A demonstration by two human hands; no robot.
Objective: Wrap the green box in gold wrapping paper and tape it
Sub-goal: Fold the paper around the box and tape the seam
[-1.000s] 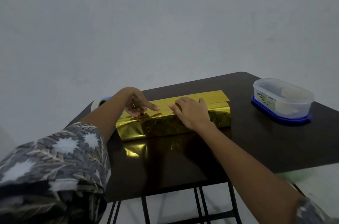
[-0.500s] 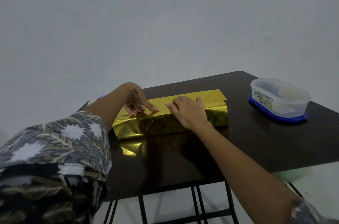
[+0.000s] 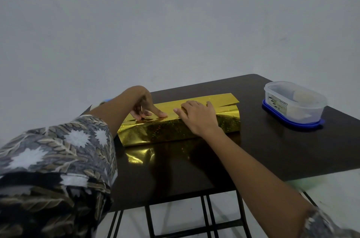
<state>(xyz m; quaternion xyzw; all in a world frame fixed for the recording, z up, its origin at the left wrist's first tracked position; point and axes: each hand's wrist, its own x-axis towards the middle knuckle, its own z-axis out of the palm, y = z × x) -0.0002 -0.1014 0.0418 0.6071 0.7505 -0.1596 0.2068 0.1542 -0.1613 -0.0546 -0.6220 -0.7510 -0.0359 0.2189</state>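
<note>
The box lies lengthwise on the dark table (image 3: 272,156), fully covered by shiny gold wrapping paper (image 3: 165,130); no green shows. A loose paper flap sticks out flat at the far right end. My left hand (image 3: 146,107) presses its index fingertip on the top seam near the left end, the other fingers curled under. My right hand (image 3: 198,116) lies palm down on the top middle of the wrapped box, fingers fairly straight, holding the paper flat. No tape piece can be made out under the fingers.
A clear plastic container (image 3: 296,101) standing on a blue lid sits at the table's right side. A blue and white object (image 3: 105,101) peeks out behind my left forearm at the table's far left corner. Black metal legs show under the near edge.
Both hands stay on top of the wrapped box. My left index fingertip has slid slightly along the seam; the view has shifted a little.
</note>
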